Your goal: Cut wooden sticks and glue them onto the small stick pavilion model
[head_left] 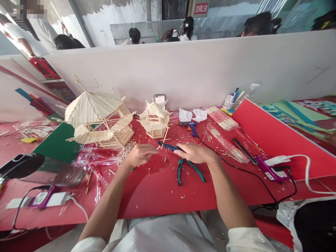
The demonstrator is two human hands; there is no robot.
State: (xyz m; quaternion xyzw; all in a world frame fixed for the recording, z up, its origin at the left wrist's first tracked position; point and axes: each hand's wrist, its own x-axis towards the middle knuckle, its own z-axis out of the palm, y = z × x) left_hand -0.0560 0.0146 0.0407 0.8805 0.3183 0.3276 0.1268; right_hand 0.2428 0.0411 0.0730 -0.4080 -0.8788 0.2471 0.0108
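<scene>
Right hand (195,153) wraps the handles of blue pliers (168,146), whose tips appear to meet a thin wooden stick (165,138) over the red counter (162,197). Left hand (141,154) curls narrow beside the stick's lower end; from where I stand, I cannot tell whether it grips anything. Neat work here likely calls for holding the stick square to the pliers, staying clear of the bite and sparing the small stick house (154,122) just behind a knock.

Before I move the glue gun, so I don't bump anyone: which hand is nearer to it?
Right. The right hand, holding the blue pliers, is just on the near side of the glue gun; the left hand is farther off, nearside and to the left.
</scene>
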